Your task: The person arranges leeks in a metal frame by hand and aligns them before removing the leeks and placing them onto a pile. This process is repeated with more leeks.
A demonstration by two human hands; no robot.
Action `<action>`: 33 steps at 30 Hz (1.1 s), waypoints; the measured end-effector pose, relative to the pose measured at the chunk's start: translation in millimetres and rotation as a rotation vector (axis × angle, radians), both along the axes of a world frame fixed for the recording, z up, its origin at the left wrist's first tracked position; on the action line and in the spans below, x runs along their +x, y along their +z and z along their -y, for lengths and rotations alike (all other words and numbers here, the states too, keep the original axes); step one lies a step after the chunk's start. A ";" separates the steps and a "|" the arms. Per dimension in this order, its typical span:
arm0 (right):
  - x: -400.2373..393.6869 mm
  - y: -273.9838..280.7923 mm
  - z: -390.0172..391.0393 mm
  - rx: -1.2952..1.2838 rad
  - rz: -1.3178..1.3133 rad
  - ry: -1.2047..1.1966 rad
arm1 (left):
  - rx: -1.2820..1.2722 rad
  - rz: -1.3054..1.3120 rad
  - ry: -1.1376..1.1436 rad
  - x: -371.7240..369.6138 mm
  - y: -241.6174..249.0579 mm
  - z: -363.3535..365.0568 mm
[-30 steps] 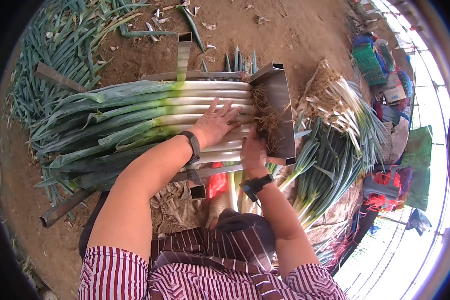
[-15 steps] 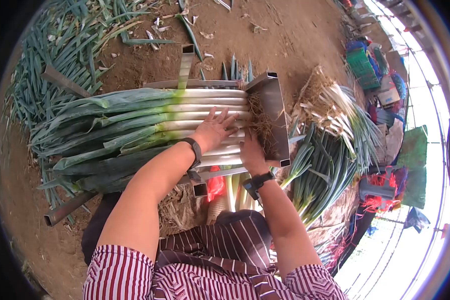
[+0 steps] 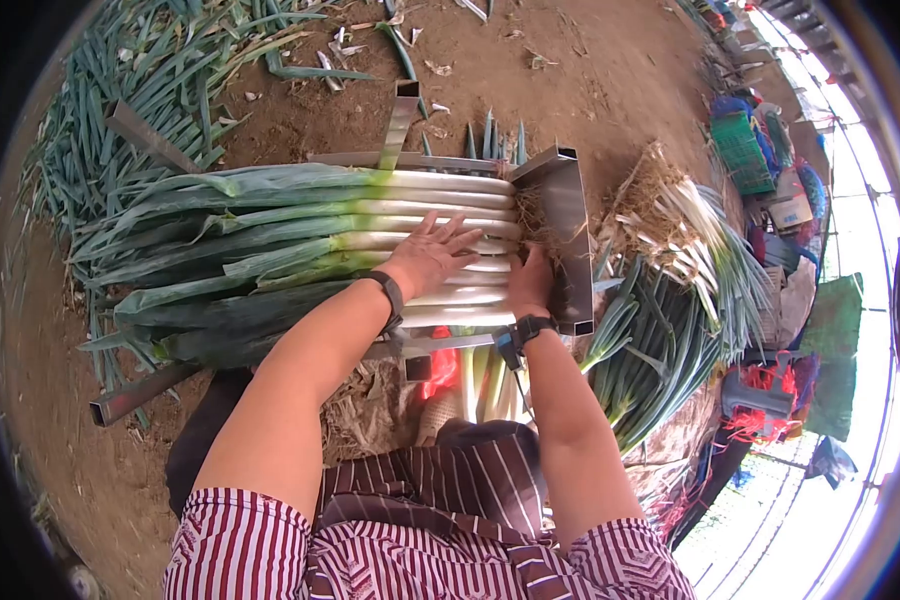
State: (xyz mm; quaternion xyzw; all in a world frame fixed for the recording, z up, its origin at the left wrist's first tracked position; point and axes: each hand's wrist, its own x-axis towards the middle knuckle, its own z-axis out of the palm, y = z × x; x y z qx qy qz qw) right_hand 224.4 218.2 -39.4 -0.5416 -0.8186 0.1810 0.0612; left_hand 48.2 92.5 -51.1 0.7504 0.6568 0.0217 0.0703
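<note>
A thick row of leeks (image 3: 450,200) lies side by side in a metal frame (image 3: 565,235), green leaves to the left and white stalks to the right. Roots (image 3: 545,225) sit against the frame's upright end plate. My left hand (image 3: 432,256) rests on the white stalks with its fingers spread. Beside the root ends, near the end plate, is my right hand (image 3: 532,283). Its thumb and forefinger stand apart, while the other fingers are partly hidden near the roots. Neither hand is closed round a stalk.
More leeks with roots (image 3: 670,260) are heaped to the right. Cut green leaves (image 3: 120,120) cover the dirt floor at upper left. Metal posts (image 3: 400,125) rise from the frame. A green crate (image 3: 740,150) and red string (image 3: 765,400) lie at far right.
The view has shifted slightly, so the frame and leeks appear further right. My right hand has moved up a little along the root ends. My left hand stays spread on the stalks.
</note>
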 end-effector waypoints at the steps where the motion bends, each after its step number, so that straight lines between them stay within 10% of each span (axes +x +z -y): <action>1: 3.8 -11.2 -3.0 0.101 0.032 0.079 | -0.014 0.008 0.001 0.5 4.3 0.3; 14: 3.7 -29.6 -1.9 0.117 -0.375 -0.163 | -0.028 0.050 0.021 -0.9 8.8 1.8; 20: -9.6 126.6 28.4 -0.628 -0.220 0.293 | -0.111 0.077 0.009 -1.1 27.8 1.9; 21: -6.4 132.3 5.0 -0.909 -0.532 0.350 | -0.131 0.048 -0.004 -1.2 27.7 0.7; 23: -25.5 181.0 -26.9 -0.437 -0.603 0.384 | -0.117 0.055 -0.011 -0.6 27.2 0.1; 24: -39.7 223.5 -24.2 0.289 -0.318 0.326 | -0.111 0.055 -0.011 -1.0 26.2 1.0; 27: -43.7 164.8 -43.7 0.493 -0.613 0.591 | -0.032 0.160 0.041 -2.9 15.6 7.0; 29: -35.2 129.8 4.8 0.403 -0.068 0.831 | 0.081 0.156 0.134 -11.0 19.8 30.8; 33: -23.3 32.7 58.2 0.101 0.097 0.772 | 0.096 -0.062 0.238 -44.2 32.2 87.8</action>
